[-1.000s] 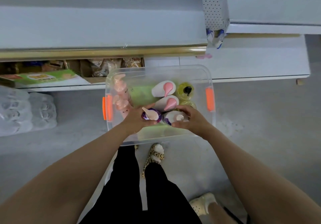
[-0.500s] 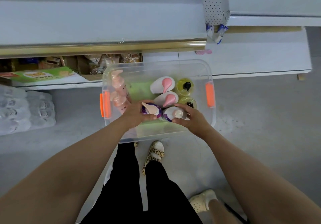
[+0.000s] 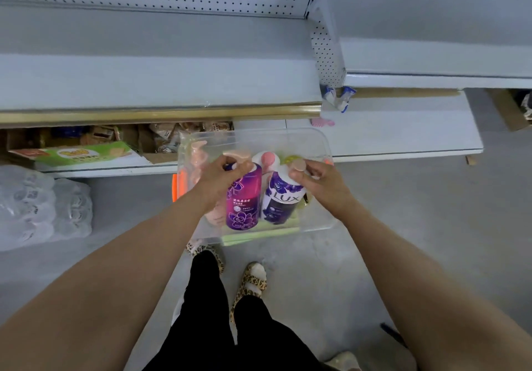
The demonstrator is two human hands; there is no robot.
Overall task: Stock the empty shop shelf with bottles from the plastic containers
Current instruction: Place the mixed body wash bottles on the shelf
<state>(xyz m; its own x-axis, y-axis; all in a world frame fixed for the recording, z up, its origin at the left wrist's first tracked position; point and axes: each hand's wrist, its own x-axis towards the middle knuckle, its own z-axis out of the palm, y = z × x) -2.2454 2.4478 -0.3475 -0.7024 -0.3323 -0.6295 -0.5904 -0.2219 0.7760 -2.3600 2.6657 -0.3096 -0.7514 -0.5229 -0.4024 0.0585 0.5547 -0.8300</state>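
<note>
I note left hand (image 3: pixel 221 175) gripping magenta bottle (image 3: pixel 243 200) by its pump, right hand (image 3: pixel 319 180) pinching Lux bottle (image 3: pixel 283 200) cap, both over bin (image 3: pixel 318 140)

Container (image 3: pixel 305 143) set before the shelf (image 3: pixel 161 77)
Over it, the left bottle (image 3: pixel 243 200) is held by the left hand (image 3: pixel 218 177), the right bottle (image 3: pixel 283 202) just beside it by the right hand (image 3: pixel 322 182)
</note>
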